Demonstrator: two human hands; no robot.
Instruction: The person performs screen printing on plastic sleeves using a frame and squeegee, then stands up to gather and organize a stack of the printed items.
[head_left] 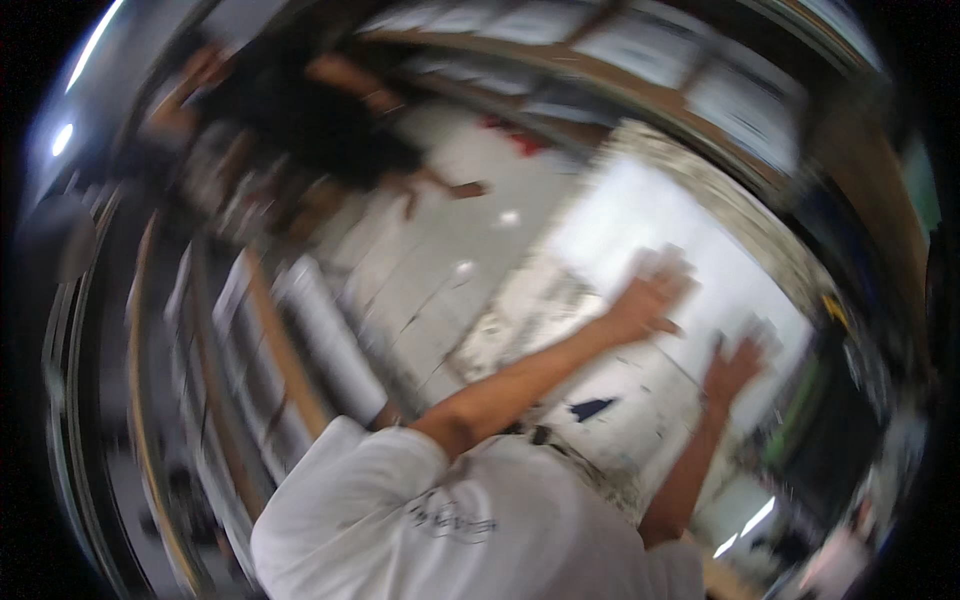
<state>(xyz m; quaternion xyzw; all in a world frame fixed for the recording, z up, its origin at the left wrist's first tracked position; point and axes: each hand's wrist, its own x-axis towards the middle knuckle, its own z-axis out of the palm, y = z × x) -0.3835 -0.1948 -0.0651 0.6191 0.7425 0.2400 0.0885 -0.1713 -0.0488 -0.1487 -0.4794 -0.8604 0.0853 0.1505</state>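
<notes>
A large smooth white sheet or panel [640,215] lies across a worn, stained table [525,310]. My left hand [648,298] reaches over the middle of it, palm down, thumb apart from the other fingers. To its right, my right hand [735,368] is also over the white surface, with the fingers spread. Both sets of fingertips are blurred, and I cannot tell whether they press on the sheet. Neither hand shows anything held. Nearer to my body, a small dark blue scrap [591,408] rests on a pale surface with dark marks.
Shelves with white stacks [640,40] run behind the table. At the left stand racks with slanted boards [275,330]. Another person in dark clothes [310,110] is on the tiled floor [430,240] at the far left. Dark and green material [825,430] sits at the right.
</notes>
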